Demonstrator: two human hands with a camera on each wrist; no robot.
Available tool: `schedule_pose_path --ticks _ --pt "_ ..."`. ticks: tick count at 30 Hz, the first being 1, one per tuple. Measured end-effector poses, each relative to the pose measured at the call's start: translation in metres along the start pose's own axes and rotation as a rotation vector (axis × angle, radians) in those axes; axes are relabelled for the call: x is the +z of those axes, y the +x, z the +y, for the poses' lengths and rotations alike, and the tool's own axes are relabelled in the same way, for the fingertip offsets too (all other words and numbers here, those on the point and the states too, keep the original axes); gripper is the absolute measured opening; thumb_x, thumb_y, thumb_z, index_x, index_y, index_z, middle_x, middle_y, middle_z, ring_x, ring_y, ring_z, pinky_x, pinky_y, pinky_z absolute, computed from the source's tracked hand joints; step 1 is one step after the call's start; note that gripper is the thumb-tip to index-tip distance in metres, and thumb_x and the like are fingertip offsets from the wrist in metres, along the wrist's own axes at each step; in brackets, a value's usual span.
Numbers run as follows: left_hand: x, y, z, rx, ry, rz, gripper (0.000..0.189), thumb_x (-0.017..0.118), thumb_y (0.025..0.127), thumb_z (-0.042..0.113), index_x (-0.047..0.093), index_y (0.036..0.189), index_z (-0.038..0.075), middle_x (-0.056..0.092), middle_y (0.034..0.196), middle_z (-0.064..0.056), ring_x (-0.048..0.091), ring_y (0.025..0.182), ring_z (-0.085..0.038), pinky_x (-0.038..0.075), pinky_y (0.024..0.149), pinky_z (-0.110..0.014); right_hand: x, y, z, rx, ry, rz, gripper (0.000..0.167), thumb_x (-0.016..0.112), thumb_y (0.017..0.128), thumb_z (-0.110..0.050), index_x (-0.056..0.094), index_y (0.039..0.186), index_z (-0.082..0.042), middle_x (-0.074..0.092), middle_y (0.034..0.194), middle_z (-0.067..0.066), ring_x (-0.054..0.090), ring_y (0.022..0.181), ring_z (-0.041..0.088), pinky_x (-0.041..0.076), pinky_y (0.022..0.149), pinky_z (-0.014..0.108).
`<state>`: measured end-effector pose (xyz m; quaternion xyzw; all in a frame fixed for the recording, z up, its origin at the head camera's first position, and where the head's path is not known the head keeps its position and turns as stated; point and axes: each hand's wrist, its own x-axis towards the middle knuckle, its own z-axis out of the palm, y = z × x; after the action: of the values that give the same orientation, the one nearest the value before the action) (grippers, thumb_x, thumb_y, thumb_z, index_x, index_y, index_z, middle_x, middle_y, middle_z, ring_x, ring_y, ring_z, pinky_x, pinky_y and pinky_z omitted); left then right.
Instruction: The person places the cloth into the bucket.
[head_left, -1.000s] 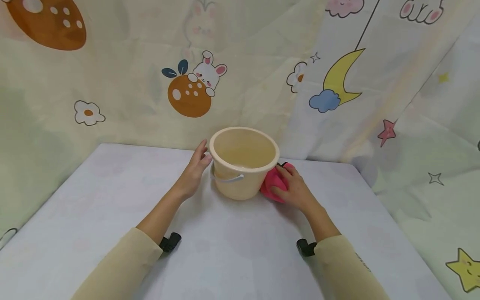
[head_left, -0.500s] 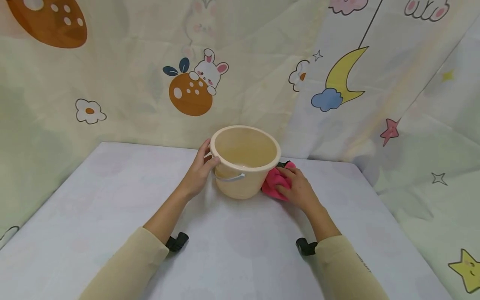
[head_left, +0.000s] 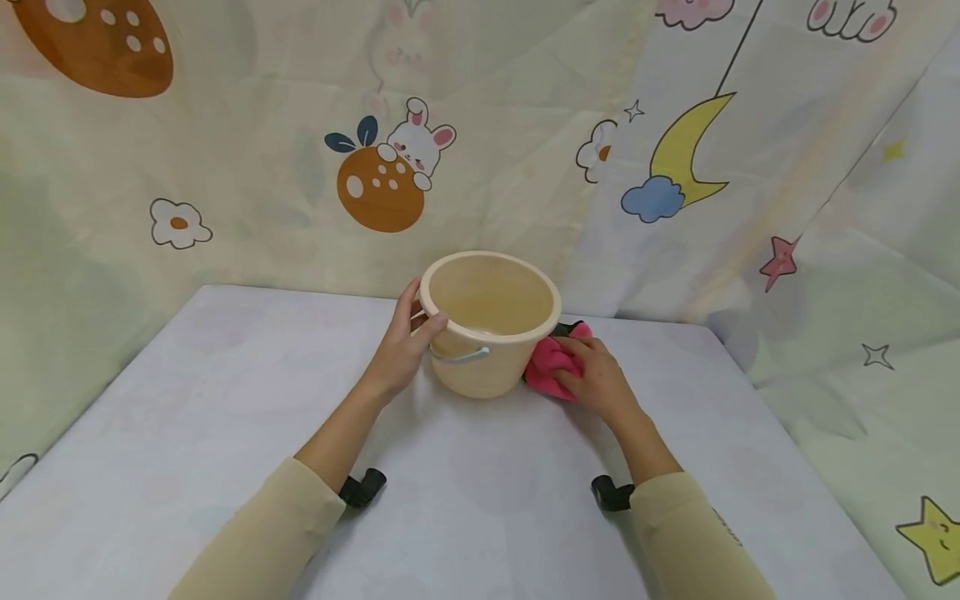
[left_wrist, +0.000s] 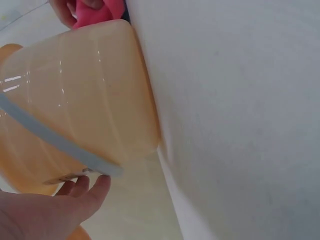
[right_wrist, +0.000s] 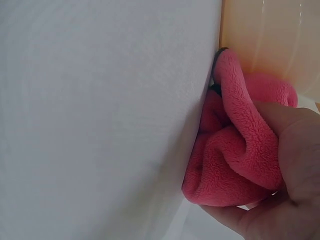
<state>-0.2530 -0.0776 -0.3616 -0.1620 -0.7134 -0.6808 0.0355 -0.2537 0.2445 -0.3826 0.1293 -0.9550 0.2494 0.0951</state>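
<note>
Cream bucket point(head_left: 480, 372), at centre, stands upright toward the far side of a white table point(head_left: 480, 517), its mouth facing up. On my feed, the left hand point(head_left: 397, 354) grasps the bucket at its left side: the thumb lies over the front of the rim point(head_left: 495, 339), the fingers round the outer wall. A pale grey handle point(head_left: 465, 357) hangs down across the near wall; in the left wrist view one digit lies at its end, though I cannot tell whether the two touch. The right hand point(head_left: 597, 375) clasps a bunched pink cloth point(head_left: 546, 367) between thumb and fingers; from the right wrist I make out fleecy folds and a dark edging point(right_wrist: 216, 65). The cloth sits low, just beside the bucket's right wall, outside it. Both forearms emerge from beige sleeves point(head_left: 258, 533), with black fittings point(head_left: 365, 487) near the cuffs. Beyond the table I see a pale backdrop point(head_left: 510, 167) printed with a rabbit point(head_left: 416, 146), a yellow moon point(head_left: 671, 158) and a blue cloud point(head_left: 652, 200).
</note>
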Motion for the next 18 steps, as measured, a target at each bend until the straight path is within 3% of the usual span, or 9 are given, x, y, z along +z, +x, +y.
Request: schedule_pose_path --ticks 10,18 --pt "-0.003 -0.002 0.002 -0.005 0.047 0.018 0.08 0.055 0.104 0.033 0.009 0.166 0.017 0.034 0.16 -0.02 0.041 0.144 -0.036 0.036 0.117 -0.054 0.0 0.0 0.007 0.023 0.075 0.136 0.041 0.072 0.089 -0.006 0.066 0.129 0.001 0.061 0.125 0.03 0.059 0.117 0.047 0.048 0.101 0.06" --pt "-0.001 -0.002 0.003 -0.007 0.056 0.018 0.079 0.056 0.103 0.034 0.01 0.166 0.02 0.035 0.159 -0.022 0.044 0.141 -0.034 0.04 0.115 -0.051 -0.008 0.0 0.011 0.103 0.152 0.171 0.04 0.07 0.092 -0.007 0.066 0.131 -0.001 0.062 0.126 0.029 0.062 0.116 0.047 0.049 0.1 0.058"
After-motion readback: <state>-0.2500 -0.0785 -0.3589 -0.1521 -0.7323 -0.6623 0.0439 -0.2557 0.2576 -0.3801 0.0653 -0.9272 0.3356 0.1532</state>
